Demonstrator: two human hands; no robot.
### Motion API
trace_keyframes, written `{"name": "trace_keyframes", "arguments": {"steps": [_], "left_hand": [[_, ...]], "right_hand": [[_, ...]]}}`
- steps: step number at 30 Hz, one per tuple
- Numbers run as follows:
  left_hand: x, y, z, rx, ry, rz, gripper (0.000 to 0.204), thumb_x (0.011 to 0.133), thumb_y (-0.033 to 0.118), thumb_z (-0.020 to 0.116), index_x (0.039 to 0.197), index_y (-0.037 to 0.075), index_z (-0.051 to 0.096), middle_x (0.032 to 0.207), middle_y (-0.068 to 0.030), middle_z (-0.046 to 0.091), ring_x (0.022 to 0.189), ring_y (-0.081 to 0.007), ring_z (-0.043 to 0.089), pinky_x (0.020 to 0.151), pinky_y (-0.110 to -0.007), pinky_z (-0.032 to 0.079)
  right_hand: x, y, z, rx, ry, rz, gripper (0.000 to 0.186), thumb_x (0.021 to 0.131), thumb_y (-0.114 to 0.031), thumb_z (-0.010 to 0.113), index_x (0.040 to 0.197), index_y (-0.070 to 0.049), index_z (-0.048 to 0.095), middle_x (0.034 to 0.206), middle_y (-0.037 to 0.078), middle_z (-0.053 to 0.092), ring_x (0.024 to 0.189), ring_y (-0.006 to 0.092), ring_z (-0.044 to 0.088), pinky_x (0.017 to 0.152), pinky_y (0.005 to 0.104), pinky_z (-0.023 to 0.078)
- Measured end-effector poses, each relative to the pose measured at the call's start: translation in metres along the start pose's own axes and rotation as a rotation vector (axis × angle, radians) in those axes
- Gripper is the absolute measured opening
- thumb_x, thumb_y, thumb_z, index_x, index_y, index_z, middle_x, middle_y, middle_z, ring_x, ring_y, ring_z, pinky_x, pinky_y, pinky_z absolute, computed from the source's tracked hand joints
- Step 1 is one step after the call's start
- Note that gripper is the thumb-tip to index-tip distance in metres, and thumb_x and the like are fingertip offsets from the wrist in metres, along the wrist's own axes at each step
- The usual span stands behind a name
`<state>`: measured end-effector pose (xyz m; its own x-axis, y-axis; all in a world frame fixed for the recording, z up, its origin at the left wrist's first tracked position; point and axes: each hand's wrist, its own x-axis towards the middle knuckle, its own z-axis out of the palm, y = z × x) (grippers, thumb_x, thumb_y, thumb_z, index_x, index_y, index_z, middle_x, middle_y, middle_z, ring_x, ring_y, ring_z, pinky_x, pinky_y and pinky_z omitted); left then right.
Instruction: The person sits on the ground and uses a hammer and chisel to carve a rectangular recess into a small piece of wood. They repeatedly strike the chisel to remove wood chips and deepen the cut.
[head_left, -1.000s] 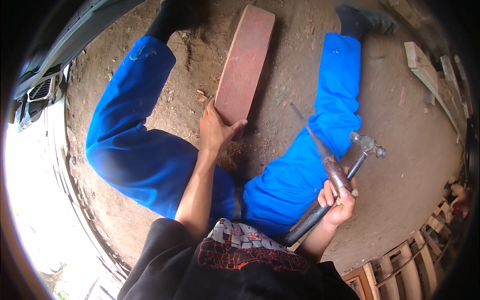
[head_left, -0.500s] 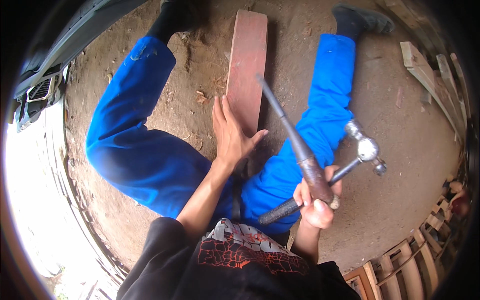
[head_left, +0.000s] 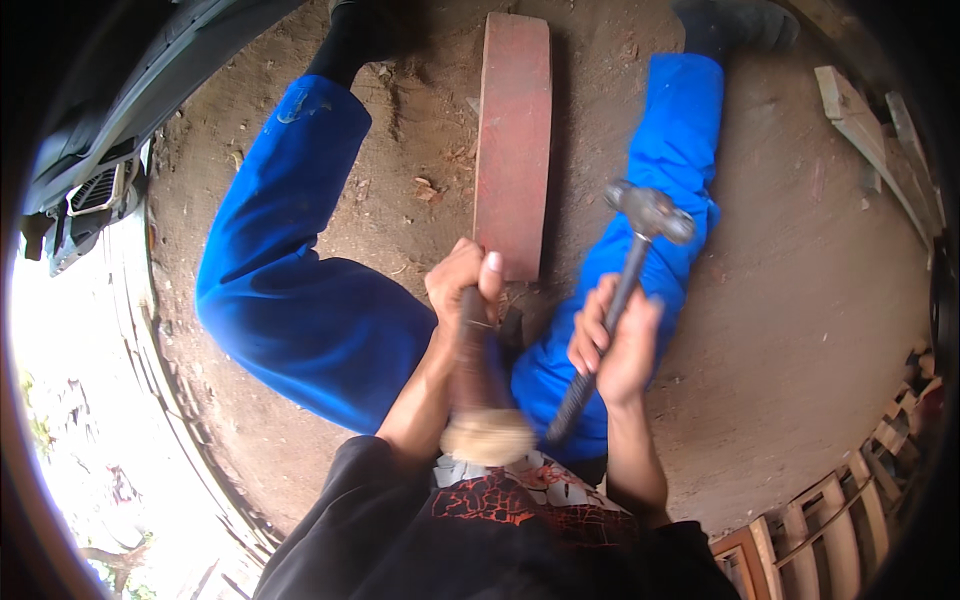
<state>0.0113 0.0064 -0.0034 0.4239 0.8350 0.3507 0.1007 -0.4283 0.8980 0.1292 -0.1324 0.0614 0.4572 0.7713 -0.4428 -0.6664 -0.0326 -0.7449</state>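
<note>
My left hand [head_left: 457,278] is closed around a wooden-handled chisel [head_left: 476,375], gripping it near the front. The chisel's brown handle points back toward my chest, its pale butt end blurred by motion, and its blade is hidden by the hand. Just beyond that hand lies a long board [head_left: 513,130], painted faded red, flat on the ground between my legs. A ball-peen hammer [head_left: 648,213] is in my right hand [head_left: 622,345], fingers wrapped round its dark shaft. The metal head is up and away from me, over my right leg.
My blue-trousered legs [head_left: 310,310] stretch out on either side of the board on bare brown soil [head_left: 780,330]. Wooden pieces [head_left: 865,130] lie at the far right, and slatted wood [head_left: 825,530] stands at the lower right. A dark vehicle part [head_left: 100,185] borders the upper left.
The chisel has passed from my right hand to my left, which has lifted off the board and drawn back. My right hand now holds only the hammer, its head swung upward and left.
</note>
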Motion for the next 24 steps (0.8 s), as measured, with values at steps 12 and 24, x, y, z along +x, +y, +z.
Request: {"name": "trace_keyframes", "arguments": {"steps": [12, 24], "left_hand": [[0.002, -0.011, -0.011, -0.173, 0.128, -0.372, 0.048, 0.103, 0.028, 0.050, 0.062, 0.003, 0.045, 0.057, 0.0018, 0.040, 0.053, -0.0078, 0.033, 0.050, -0.028, 0.028], [0.011, -0.009, -0.002, -0.340, 0.188, -0.392, 0.046, 0.102, 0.023, 0.047, 0.061, 0.006, 0.038, 0.055, -0.0003, 0.033, 0.052, -0.0112, 0.029, 0.059, -0.033, 0.039]], "right_hand": [[0.080, 0.064, 0.040, -0.861, 0.203, -0.115, 0.055, 0.106, -0.043, 0.038, 0.086, 0.003, 0.060, 0.062, 0.020, 0.058, 0.061, 0.0357, 0.062, 0.057, 0.0445, 0.044], [0.081, 0.029, 0.021, -1.021, 0.010, -0.087, 0.042, 0.107, -0.032, 0.039, 0.083, 0.001, 0.051, 0.061, 0.026, 0.056, 0.065, 0.0470, 0.062, 0.052, 0.0517, 0.039]]}}
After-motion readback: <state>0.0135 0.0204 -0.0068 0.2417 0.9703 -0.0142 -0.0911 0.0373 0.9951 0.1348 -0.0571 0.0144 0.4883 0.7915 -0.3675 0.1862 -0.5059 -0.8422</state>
